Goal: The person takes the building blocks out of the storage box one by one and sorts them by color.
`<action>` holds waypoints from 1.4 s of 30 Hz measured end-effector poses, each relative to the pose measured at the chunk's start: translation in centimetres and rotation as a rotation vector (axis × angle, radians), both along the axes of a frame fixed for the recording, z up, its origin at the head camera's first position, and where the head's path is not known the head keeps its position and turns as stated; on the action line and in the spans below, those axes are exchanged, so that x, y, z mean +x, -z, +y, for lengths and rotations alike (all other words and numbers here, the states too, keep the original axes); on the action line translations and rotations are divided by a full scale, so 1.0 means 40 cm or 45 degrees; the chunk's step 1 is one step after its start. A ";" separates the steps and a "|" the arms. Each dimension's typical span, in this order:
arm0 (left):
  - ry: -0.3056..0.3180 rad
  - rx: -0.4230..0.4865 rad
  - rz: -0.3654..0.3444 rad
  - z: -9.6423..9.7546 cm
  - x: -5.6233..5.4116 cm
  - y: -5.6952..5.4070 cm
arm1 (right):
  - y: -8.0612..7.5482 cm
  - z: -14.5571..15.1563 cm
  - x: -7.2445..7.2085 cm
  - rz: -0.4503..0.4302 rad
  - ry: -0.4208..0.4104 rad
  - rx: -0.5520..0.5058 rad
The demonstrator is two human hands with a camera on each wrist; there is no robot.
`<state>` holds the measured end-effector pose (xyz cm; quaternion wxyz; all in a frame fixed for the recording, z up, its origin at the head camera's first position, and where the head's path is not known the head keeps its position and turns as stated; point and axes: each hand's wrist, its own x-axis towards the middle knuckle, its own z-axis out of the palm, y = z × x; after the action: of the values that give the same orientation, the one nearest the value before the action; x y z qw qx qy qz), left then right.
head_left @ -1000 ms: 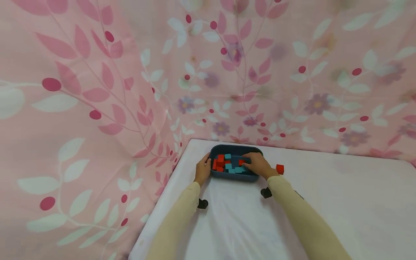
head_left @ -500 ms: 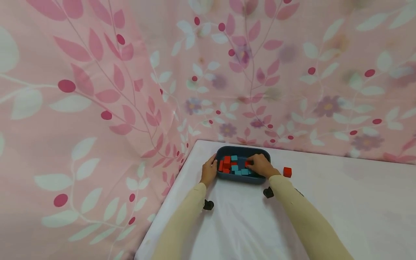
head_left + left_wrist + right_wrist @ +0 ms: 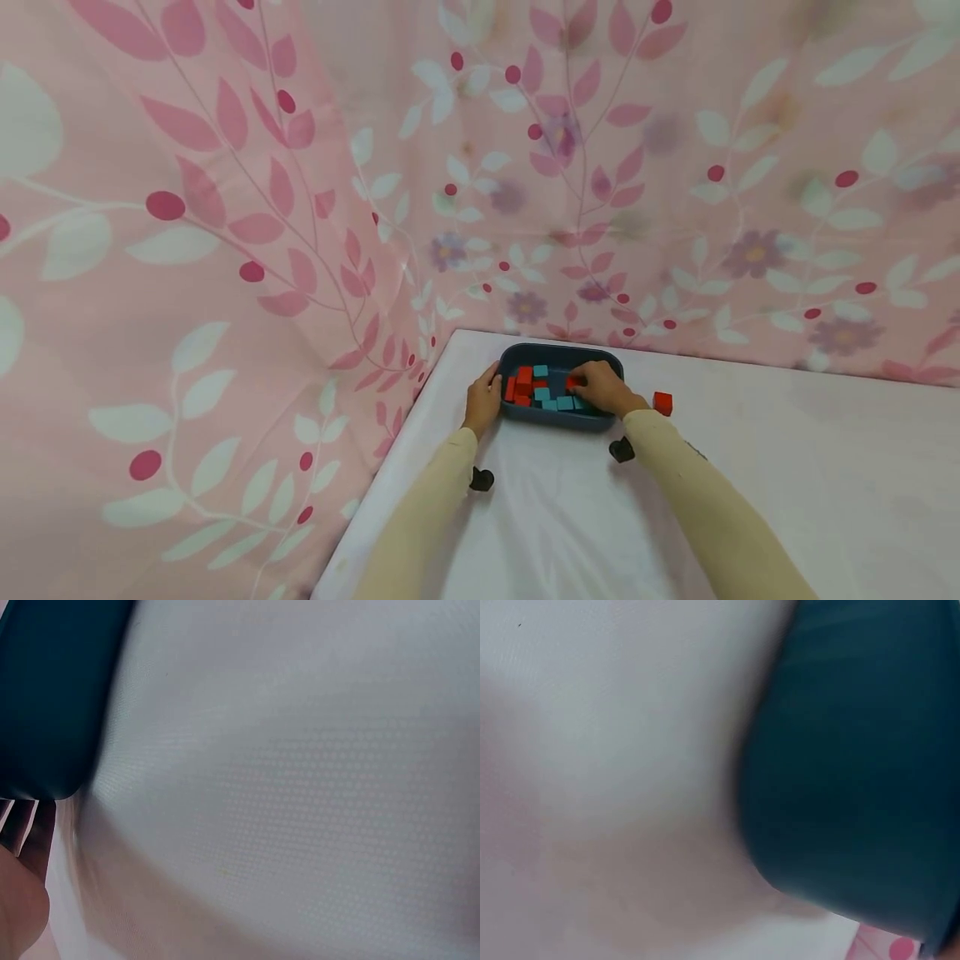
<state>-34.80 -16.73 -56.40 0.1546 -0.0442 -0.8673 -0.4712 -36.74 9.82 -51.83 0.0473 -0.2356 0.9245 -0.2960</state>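
At the left end of the blue tray point(image 3: 558, 418), the left hand point(image 3: 482, 403) rests with its fingers extended against the outer end wall, not clenched. Inside the tray, red blocks point(image 3: 524, 377) are grouped in the left portion, teal blocks point(image 3: 565, 403) lie from the middle toward the near wall, and the right hand point(image 3: 602, 389), reaching over the right end, pinches a single red block point(image 3: 572, 382). Outside the tray, a loose red cube point(image 3: 663, 403) sits near its right end on the white table point(image 3: 787, 467).
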 end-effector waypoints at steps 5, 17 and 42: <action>0.019 -0.003 -0.004 0.000 -0.002 -0.001 | -0.021 0.027 0.001 0.077 -0.009 -0.013; 0.018 0.030 -0.004 0.002 0.012 -0.012 | -0.109 0.178 0.019 0.164 0.025 -0.093; 0.019 0.077 -0.034 0.004 0.013 -0.012 | -0.004 0.448 0.126 0.116 0.178 0.024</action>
<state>-34.29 -16.58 -55.94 0.1408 -0.0395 -0.8542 -0.4990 -31.70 27.72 -51.66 -0.0133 -0.1831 0.9426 -0.2789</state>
